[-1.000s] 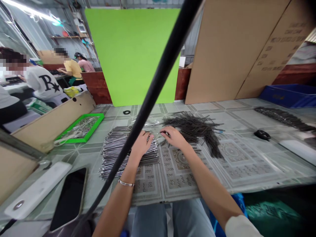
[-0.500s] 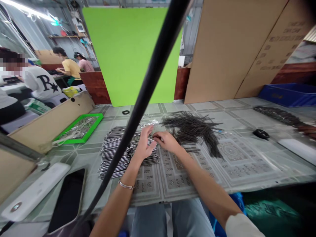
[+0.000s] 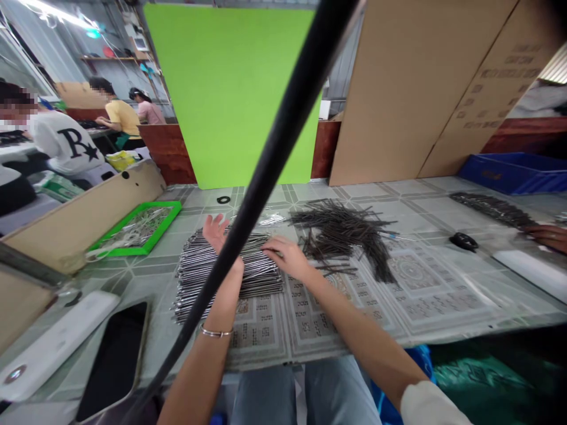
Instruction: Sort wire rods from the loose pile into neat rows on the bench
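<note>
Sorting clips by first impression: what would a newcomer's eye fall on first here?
Likely the bright green board at the back of the table, and the black bar slanting across the view. Next, the left hand and right hand over the metal rods, with dark sticks heaped to their right.

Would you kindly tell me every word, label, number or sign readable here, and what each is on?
"R", with a star at its lower right: on a person's white shirt.
Print on the cardboard: too blurred to read.
Small marks on the tablecloth: too small to make out.
Nothing else is legible.
</note>
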Available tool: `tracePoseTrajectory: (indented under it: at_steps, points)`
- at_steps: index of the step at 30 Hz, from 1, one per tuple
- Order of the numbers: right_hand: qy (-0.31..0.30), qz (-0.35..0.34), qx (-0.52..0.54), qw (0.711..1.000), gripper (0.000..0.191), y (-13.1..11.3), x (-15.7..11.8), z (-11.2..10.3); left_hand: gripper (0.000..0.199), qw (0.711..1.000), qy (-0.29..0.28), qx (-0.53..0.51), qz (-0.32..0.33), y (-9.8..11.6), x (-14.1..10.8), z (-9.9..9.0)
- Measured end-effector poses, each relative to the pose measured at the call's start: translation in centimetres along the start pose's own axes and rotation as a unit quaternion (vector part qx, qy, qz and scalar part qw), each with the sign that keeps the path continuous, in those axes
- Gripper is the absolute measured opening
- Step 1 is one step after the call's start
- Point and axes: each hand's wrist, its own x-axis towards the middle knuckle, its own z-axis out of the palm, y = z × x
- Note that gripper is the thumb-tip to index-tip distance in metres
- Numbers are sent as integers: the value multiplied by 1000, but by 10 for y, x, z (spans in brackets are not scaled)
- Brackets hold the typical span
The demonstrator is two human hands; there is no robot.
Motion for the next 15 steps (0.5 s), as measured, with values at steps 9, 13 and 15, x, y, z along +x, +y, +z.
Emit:
tracePoseTrajectory:
  at_steps: [9,13,15]
  points:
    - [-109,-98,-144,979,26,-9,2,38,56,870,196,-447,-68,-7,6,4]
    - [-123,-93,-137,978,26,-7,-3,28,50,861,189,-468,-69,-6,6,5]
    - [-133,-91,-136,978,24,-6,-5,21,50,869,186,-453,-69,-4,5,7]
